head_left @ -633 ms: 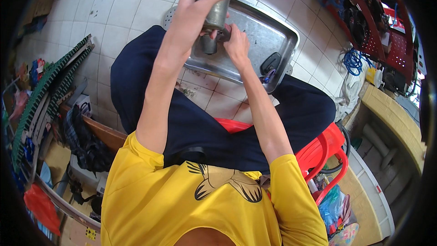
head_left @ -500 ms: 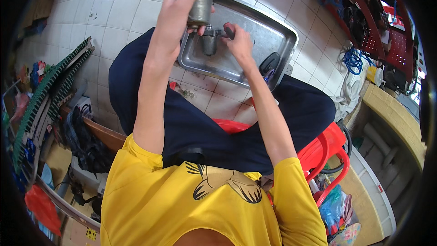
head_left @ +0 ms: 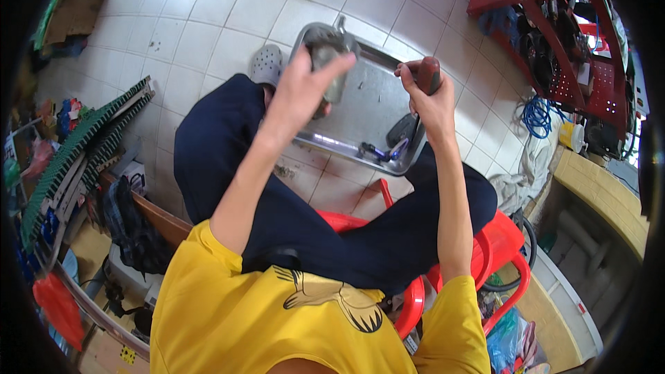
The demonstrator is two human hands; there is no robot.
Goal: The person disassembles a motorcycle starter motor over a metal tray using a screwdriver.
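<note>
My left hand [head_left: 294, 97] is closed around a grey metal cylinder [head_left: 334, 83], which looks like a starter motor and is blurred by motion. It is held over the left part of a shallow steel tray [head_left: 332, 144]. My right hand [head_left: 433, 100] is raised at the tray's right edge. Its fingers wrap a dark-red handle [head_left: 429, 75], seemingly a screwdriver's, whose shaft is mostly hidden by the hand. A black rounded object [head_left: 402, 128] and a blue-and-black tool [head_left: 379, 152] lie in the tray's near right corner.
The tray sits on white floor tiles between my knees. A red pegboard tool rack [head_left: 589, 83] stands at the right, with a blue coiled cable [head_left: 537, 116] beside it. Green-toothed strips [head_left: 90, 138] lean at the left. A red plastic chair [head_left: 502, 235] is beneath me.
My left hand has lowered the motor toward the tray, and it now appears tilted differently. My right hand has moved right, away from the motor, with the red handle. The view has shifted.
</note>
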